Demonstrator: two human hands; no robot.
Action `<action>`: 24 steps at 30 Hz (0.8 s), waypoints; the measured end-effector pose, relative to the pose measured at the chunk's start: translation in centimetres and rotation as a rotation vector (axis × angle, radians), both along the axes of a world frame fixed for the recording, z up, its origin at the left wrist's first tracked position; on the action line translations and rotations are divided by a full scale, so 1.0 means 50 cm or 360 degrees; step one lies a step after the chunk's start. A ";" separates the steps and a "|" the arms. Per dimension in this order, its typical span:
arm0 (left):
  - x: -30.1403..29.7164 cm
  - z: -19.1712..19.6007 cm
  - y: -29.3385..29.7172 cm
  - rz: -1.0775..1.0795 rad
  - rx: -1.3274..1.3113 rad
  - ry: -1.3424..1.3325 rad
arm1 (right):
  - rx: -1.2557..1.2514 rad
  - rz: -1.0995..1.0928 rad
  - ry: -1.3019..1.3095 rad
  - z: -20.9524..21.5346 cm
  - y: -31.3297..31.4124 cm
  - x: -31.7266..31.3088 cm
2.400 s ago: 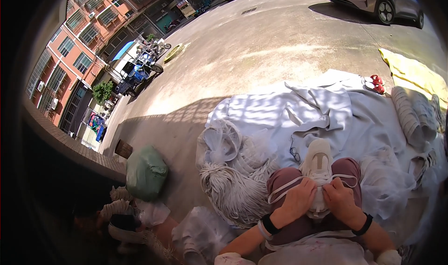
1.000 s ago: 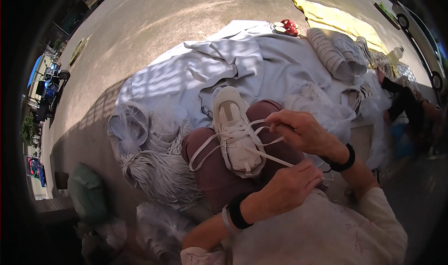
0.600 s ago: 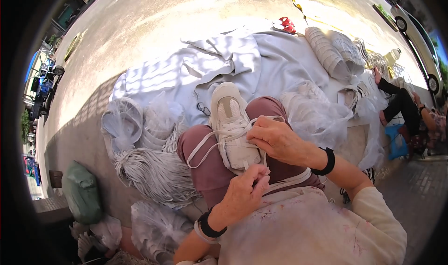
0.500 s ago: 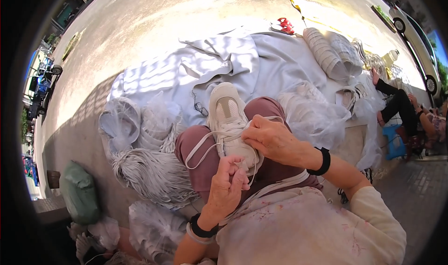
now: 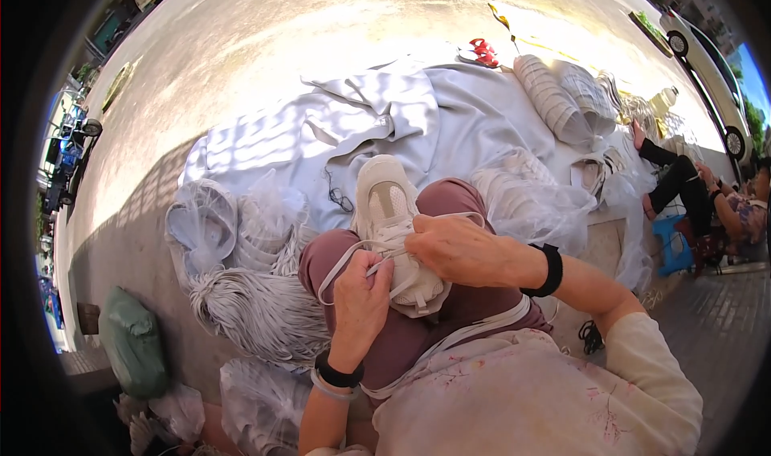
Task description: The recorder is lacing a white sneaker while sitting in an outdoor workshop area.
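A cream sneaker (image 5: 387, 189) rests on my lap between my knees, toe pointing away from me. A white shoelace (image 5: 336, 269) runs through its eyelets and loops out over my left thigh. At the left side of the laced opening, my left hand (image 5: 361, 299) pinches the lace between thumb and fingers. My right hand (image 5: 466, 251) lies over the shoe's right side, fingers closed on the lace as well, and hides part of the eyelets. More loose white laces (image 5: 482, 327) are draped across my lap.
A thick bundle of pale laces (image 5: 257, 311) lies left of my knee, by plastic bags (image 5: 202, 223) of shoe parts. Ahead spreads a light sheet (image 5: 474, 106). Stacked shoe parts (image 5: 554, 94) lie far right, near a seated person (image 5: 683, 187). A green sack (image 5: 132, 343) stands at left.
My left hand has moved up from the heel end to the lacing and now pinches the lace. My right hand has shifted slightly down and left, still on the lace.
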State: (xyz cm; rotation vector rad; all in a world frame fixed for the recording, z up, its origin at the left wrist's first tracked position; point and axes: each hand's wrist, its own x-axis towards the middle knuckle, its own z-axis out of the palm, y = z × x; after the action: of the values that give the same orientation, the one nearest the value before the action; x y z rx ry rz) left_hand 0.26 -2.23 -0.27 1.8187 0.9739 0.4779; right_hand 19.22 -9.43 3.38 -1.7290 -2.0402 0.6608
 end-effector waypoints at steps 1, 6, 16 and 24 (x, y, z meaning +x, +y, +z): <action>0.003 -0.004 0.002 -0.0015 0.0104 0.0026 | -0.0023 0.0044 -0.0068 0.005 0.004 -0.001; 0.012 0.008 0.006 -0.0018 0.0116 -0.0112 | -0.0014 0.0095 -0.0159 0.005 0.010 0.005; 0.008 -0.014 0.017 -0.0089 -0.0030 -0.0171 | 0.0048 0.0161 -0.0184 0.014 0.018 0.008; 0.004 -0.004 0.024 -0.0132 -0.0051 -0.0046 | -0.0174 0.0192 -0.0163 -0.021 0.033 0.004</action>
State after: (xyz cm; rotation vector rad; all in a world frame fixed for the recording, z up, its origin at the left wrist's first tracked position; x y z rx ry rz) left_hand 0.44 -1.03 -0.48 1.8106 0.8781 0.4342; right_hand 19.42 -7.77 2.33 -1.7431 -2.2313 0.7483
